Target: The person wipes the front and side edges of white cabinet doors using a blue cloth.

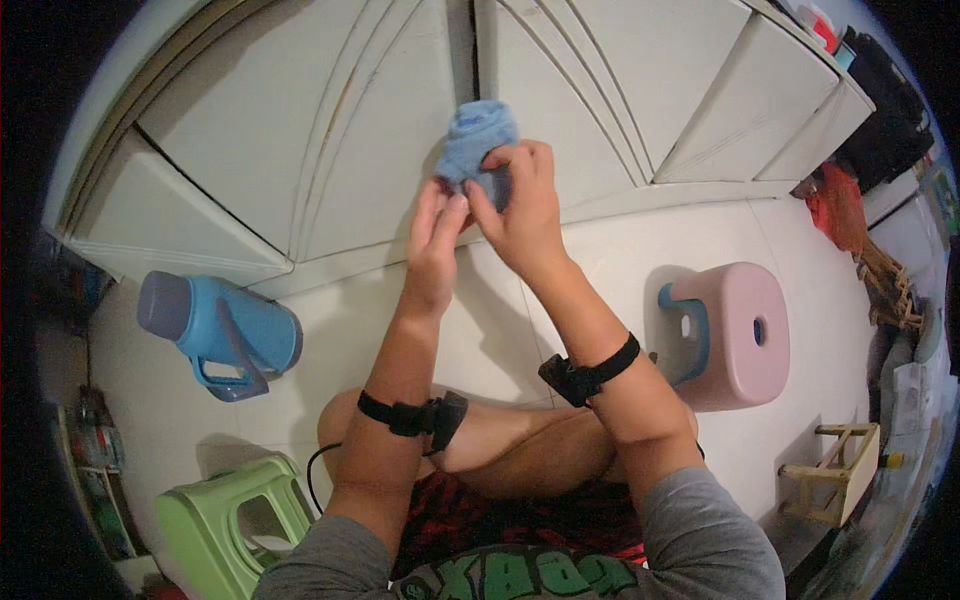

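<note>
A light blue cloth, bunched up, is held in front of the white cabinet doors, near the gap between them. My left hand grips its lower left part, fingers pointing up. On the cloth's right side my right hand has its thumb and bent fingers closed on the fabric. The two hands almost meet at the cloth's lower edge. A darker blue-grey part shows between the fingers; whether it is the same cloth cannot be told. Each forearm wears a black strap with a small black device.
A blue thermos jug lies at the left on the tiled floor, with a green plastic stool below it. At the right are a pink and blue plastic stool, a small wooden stool and a red bag. Crossed legs lie below my forearms.
</note>
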Available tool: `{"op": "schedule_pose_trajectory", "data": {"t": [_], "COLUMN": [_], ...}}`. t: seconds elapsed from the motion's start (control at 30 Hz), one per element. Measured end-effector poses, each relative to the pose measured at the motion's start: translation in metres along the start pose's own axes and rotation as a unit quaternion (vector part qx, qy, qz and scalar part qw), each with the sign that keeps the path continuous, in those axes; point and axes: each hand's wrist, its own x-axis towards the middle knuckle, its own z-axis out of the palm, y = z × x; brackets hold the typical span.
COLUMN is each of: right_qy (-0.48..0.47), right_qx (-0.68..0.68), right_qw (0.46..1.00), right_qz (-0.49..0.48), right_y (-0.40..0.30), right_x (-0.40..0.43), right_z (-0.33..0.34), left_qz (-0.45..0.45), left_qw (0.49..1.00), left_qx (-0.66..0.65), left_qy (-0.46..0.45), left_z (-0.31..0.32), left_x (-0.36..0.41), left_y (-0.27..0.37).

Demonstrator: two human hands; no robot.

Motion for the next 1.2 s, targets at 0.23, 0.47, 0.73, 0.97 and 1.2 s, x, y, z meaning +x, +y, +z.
{"op": "schedule_pose_trajectory", "data": {"t": [0.23, 0.47, 0.73, 0.97, 1.2], "right_qy": [-0.147, -0.173, -0.159, -0.161, -0.133], "right_qx": [0.052, 0.014, 0.039, -0.024, 0.061], "right_qw": [0.98, 0.985, 0.982, 0.977, 0.972], "right_qz": [-0.123, -0.01, 0.096, 0.136, 0.183], "right_y": [-0.009, 0.0, 0.003, -0.002, 0.026], "right_x": [-0.006, -0.024, -0.037, -0.034, -0.018], "right_z": [0.011, 0.025, 0.047, 0.042, 0.043], "left_qz": [-0.007, 0.092, 0.07, 0.056, 0.076], "left_qw": [0.993, 0.973, 0.956, 0.951, 0.96], "left_qx": [-0.019, -0.073, -0.05, -0.08, -0.048], "left_qy": [0.118, 0.199, 0.281, 0.294, 0.266], "left_z": [-0.023, -0.037, -0.036, -0.037, -0.047], "left_x": [0.003, 0.01, 0.01, 0.011, 0.014], "left_y": [0.008, 0.01, 0.018, 0.03, 0.018]}}
